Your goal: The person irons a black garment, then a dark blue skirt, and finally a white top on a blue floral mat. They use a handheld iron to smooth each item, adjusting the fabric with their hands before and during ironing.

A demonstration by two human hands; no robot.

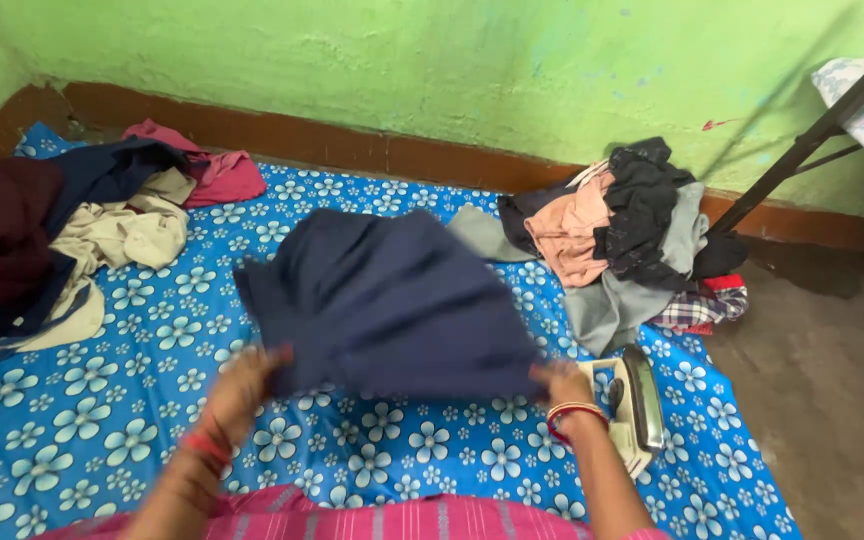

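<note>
A dark navy garment (392, 300) hangs spread and blurred above a blue sheet with white flowers (82, 420). My left hand (242, 385) grips its near left edge. My right hand (562, 385) grips its near right edge; red and white bangles sit on that wrist. Red bangles also circle my left wrist. The far part of the garment floats above the sheet, motion-blurred.
A clothes iron (637, 400) lies on the sheet just right of my right hand. One heap of clothes (62, 230) sits at the left, another heap (632, 230) at the right by the green wall. A metal frame leg (812, 135) slants at upper right; bare floor lies to the right.
</note>
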